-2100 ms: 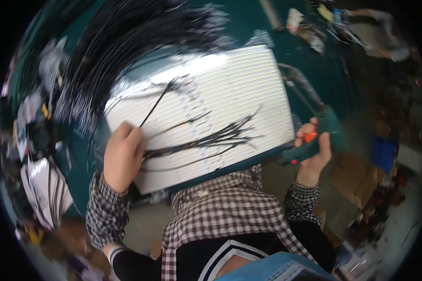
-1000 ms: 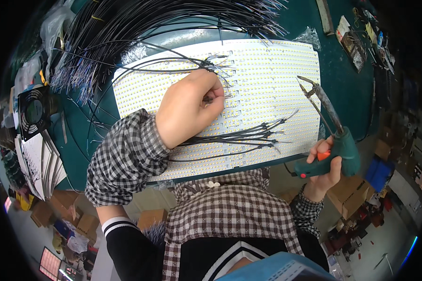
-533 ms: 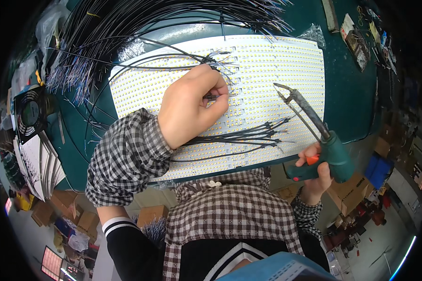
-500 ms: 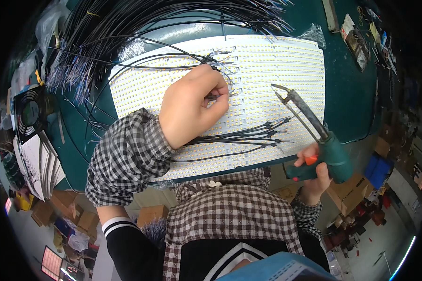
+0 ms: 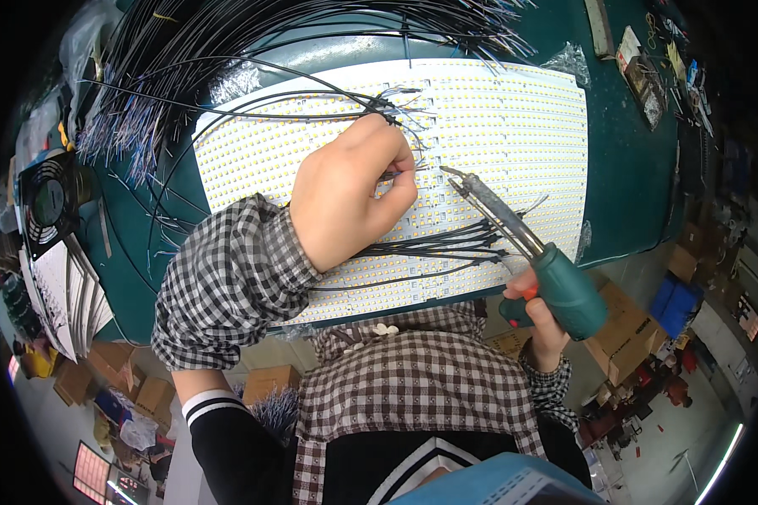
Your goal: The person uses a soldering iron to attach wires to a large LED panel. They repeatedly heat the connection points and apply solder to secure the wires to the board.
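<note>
My left hand (image 5: 349, 198) is closed over the middle of a white LED panel (image 5: 514, 109) dotted with rows of small yellow chips. Its thumb and fingers pinch a thin black cable (image 5: 388, 176), mostly hidden, whose fine wire ends poke out past the fingertips. In my right hand (image 5: 549, 326) is a green-handled soldering gun (image 5: 569, 290) with a red trigger. Its tip points left, just right of the pinched wires; whether it touches the panel I cannot tell. Above my left hand, black cables (image 5: 320, 87) lie with frayed ends; more cables (image 5: 438, 246) cross the panel below it.
A large bundle of black cables (image 5: 219, 38) fills the far left of the green table (image 5: 627, 185). At the left edge stand a black fan (image 5: 50, 202) and stacked white sheets (image 5: 67, 295). Scraps and small tools (image 5: 644, 80) lie far right. Cardboard boxes (image 5: 627, 337) are below.
The soldering gun has moved left in my right hand, bringing its tip from the panel's right part close to my left fingertips. My left hand has barely shifted and keeps its pinch.
</note>
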`<state>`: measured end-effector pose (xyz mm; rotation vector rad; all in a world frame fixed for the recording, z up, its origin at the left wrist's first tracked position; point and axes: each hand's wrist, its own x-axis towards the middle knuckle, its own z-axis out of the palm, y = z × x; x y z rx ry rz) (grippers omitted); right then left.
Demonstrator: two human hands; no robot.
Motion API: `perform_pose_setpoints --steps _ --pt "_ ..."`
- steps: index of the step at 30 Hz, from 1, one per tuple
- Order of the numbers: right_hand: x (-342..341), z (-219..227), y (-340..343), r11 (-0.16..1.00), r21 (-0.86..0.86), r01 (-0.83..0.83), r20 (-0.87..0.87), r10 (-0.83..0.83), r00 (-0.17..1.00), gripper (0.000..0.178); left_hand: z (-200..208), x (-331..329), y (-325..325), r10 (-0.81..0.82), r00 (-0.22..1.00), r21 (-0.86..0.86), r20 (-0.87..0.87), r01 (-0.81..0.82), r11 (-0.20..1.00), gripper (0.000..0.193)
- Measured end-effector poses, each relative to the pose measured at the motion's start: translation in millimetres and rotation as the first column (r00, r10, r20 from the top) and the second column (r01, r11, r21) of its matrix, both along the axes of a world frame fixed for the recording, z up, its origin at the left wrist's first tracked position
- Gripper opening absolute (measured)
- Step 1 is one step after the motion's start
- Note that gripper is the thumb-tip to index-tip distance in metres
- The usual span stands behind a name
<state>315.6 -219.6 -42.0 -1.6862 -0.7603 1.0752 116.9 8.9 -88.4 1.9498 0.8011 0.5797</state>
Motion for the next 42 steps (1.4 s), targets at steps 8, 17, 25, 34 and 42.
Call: perform_pose_setpoints --steps 8,17,25,34,42 --pt "6 -8 -6 0.998 0.003 -0.063 0.033 0.063 0.997 0.041 1 0 2 -0.015 1.0 -0.002 -0.013 0.015 1.0 0.011" --pt "8 -12 -8 0.999 -0.003 -0.033 0.04 0.033 0.999 0.053 1 -1 1 -0.016 1.0 -0.013 -0.01 0.016 1.0 0.011" --pt "11 -15 -10 0.998 -0.008 -0.058 0.057 0.059 0.997 0.054 1 -1 1 -0.014 1.0 -0.013 -0.007 0.014 1.0 0.011" --pt "11 -14 -8 0.997 -0.009 -0.082 0.087 0.083 0.993 0.056 2 1 2 -0.003 1.0 0.024 -0.03 0.004 1.0 0.013" --pt "11 -18 -11 0.996 -0.011 -0.09 0.123 0.09 0.988 0.057 1 1 2 -0.006 0.999 0.022 -0.031 0.007 1.0 0.013"
